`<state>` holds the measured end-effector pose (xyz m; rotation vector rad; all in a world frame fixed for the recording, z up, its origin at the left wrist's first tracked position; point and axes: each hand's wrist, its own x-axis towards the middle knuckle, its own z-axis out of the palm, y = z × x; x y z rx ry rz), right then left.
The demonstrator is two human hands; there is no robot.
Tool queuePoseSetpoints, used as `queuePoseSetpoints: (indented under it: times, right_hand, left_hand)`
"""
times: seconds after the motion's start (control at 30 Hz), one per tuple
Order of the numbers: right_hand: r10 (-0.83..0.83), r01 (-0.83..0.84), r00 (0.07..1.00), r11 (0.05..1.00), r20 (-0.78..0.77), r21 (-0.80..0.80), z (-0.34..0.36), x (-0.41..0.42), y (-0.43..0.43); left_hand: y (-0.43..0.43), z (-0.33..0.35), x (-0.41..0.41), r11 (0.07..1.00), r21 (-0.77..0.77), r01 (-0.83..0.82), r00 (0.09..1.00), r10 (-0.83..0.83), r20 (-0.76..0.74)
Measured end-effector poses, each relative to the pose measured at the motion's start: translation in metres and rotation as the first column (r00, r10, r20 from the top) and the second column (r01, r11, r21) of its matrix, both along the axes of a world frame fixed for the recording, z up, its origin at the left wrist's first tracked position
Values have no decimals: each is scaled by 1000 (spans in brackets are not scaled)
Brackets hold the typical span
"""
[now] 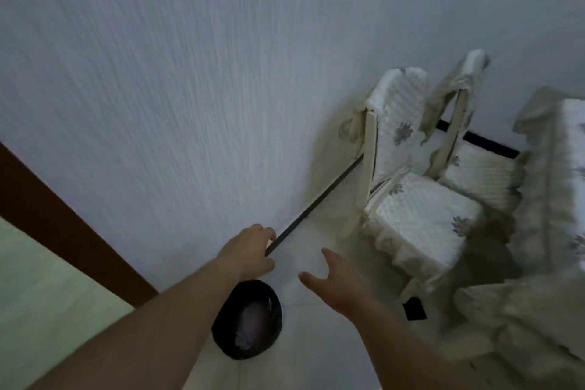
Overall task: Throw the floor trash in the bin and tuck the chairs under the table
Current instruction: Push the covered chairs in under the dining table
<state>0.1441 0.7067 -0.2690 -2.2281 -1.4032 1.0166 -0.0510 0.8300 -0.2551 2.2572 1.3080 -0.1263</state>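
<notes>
A round black bin (248, 320) stands on the pale floor by the wall, with some whitish trash inside it. My left hand (250, 250) hangs above and beyond the bin, fingers curled in; whether it holds anything is hidden. To its right my right hand (335, 282) is spread open and holds nothing. Two chairs with white quilted covers stand to the right: the near chair (421, 215) with its seat pulled out from the table, and the far chair (474, 165) behind it. The table (557, 187) under a white frilled cloth fills the right edge.
A textured white wall (190, 89) runs along the left with a dark skirting strip (316, 199) at its foot. A brown door frame (63, 225) crosses the lower left. A small dark object (414, 309) lies on the floor near the near chair's leg.
</notes>
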Motion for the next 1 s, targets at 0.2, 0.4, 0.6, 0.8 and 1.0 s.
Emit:
queuePoseSetpoints:
  times: [0.2, 0.4, 0.6, 0.8, 1.0]
  right_hand:
    - [-113, 114, 994, 991, -5, 67, 86, 4, -62]
    - [-207, 199, 977, 972, 55, 125, 173, -7, -142]
    - [-322, 305, 941, 940, 103, 153, 232, -8, -228]
    - [-424, 401, 900, 897, 103, 185, 272, 7, -313]
    - [-539, 516, 834, 837, 113, 185, 304, 28, -402]
  left_hand:
    - [-41, 100, 7, 995, 33, 98, 993, -100, 54]
    - [-99, 170, 15, 974, 59, 219, 969, -224, 103]
    - [-172, 222, 28, 938, 77, 338, 935, -344, 88]
    - [-235, 261, 59, 884, 116, 453, 881, -464, 91]
    - [-305, 291, 110, 796, 136, 590, 794, -602, 81]
